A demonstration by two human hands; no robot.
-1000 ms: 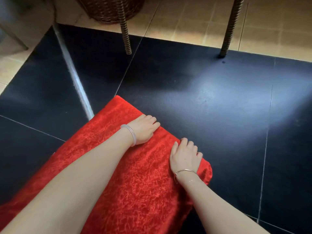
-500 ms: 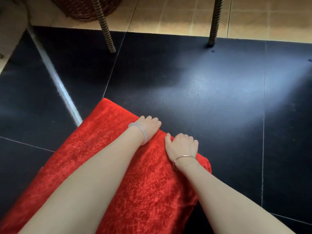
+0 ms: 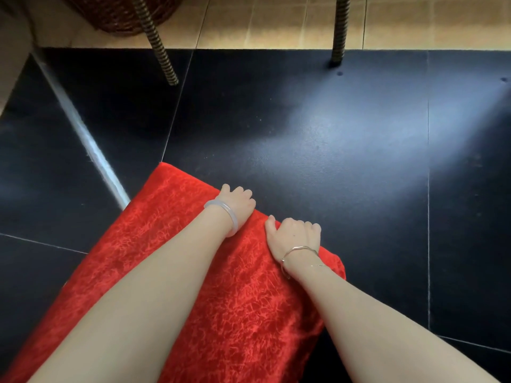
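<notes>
Both grips clasp the far edge of a plush red rectangular fabric cushion (image 3: 171, 230), with the fingers curled over it. On that edge the left grip (image 3: 238, 204), a pale translucent bangle (image 3: 233, 217) on its wrist, sits just beside the right grip (image 3: 294, 236), which wears a thin metal bracelet (image 3: 301, 247). The cushion lies flat on the black tiled floor (image 3: 318, 139), under both forearms.

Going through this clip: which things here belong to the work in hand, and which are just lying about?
In hand:
- red cushion
- left hand, fingers curled over its far edge
- right hand, gripping the same edge

Lying about:
- wicker basket
- ribbed leg by the basket
- second ribbed leg
- black floor mat
- tan tiles
</notes>
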